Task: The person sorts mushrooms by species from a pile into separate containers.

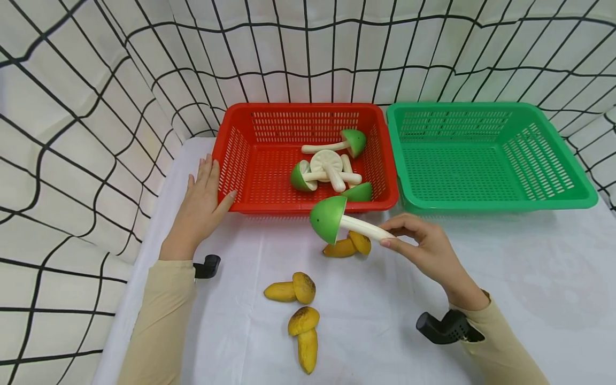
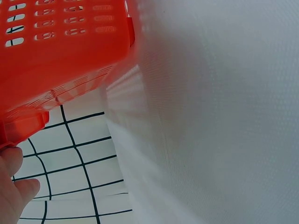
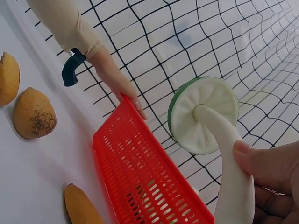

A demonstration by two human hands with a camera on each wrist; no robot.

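A white backdrop crossed by black grid lines (image 1: 356,45) is seen at the far side and at the left, and a white cloth (image 1: 385,331) is spread below. On it a red basket (image 1: 308,207) is set just left of a green basket (image 1: 500,205). A green-capped mushroom (image 1: 351,223) is held up near the red basket's near rim, its cap to the left; its stem is pinched between the thumb and fingers of the right hand (image 1: 428,248). The red basket's left rim is touched by the left hand (image 1: 199,211), its fingers extended. More green-capped mushrooms (image 1: 357,143) are gathered in that basket's right part. Three yellow mushrooms (image 1: 304,289) are scattered on the cloth, nearer than the red basket. Beige sleeves (image 1: 163,321) are worn on both arms.
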